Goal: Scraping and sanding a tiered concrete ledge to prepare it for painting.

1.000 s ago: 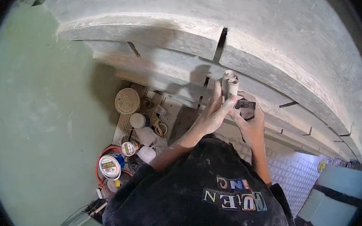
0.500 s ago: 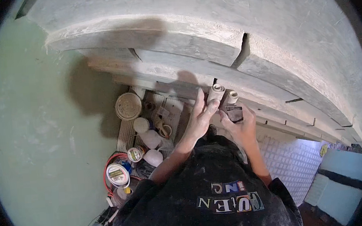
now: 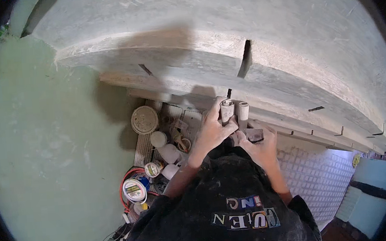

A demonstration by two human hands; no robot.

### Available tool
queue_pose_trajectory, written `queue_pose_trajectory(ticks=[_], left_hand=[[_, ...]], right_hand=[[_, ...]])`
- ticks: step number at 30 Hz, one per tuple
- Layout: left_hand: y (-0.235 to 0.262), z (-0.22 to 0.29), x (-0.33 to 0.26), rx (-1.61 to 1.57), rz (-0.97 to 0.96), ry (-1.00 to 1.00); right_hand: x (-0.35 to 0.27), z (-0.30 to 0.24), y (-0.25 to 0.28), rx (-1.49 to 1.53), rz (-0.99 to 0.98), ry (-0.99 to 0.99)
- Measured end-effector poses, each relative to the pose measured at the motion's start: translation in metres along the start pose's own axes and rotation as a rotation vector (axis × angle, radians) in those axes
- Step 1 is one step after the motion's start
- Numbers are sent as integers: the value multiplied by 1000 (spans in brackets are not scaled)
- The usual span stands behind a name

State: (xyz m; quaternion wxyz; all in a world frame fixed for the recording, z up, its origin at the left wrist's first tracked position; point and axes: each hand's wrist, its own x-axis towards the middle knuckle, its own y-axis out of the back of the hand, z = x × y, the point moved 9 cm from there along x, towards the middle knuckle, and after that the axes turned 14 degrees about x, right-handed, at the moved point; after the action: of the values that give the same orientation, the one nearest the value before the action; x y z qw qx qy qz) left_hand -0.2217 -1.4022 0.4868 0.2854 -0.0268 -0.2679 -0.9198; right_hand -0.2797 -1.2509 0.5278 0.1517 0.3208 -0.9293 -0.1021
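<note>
Gripping a rolled sandpaper tube (image 3: pixel 227 112) in the left hand (image 3: pixel 213 132), long axis toward twelve o'clock; right hand (image 3: pixel 259 144) clasping a dark block (image 3: pixel 254 135) at four o'clock.

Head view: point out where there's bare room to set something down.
Free: the pale green floor left of the round lid. Crowded: the cans and rolls beside the left hand, which grips a tube; right hand adjoins it.
</note>
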Motion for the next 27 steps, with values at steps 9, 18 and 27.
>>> queue_pose_trajectory(ticks=[9,18,27], left_hand=[[-28,-2,-3,-946,168,206],[24,114,25,234,700,-315],[6,93,23,246,734,-313]], right_hand=[[-5,18,39,394,118,-309],[-21,68,100,439,292,-316],[-33,104,129,398,317,-433]])
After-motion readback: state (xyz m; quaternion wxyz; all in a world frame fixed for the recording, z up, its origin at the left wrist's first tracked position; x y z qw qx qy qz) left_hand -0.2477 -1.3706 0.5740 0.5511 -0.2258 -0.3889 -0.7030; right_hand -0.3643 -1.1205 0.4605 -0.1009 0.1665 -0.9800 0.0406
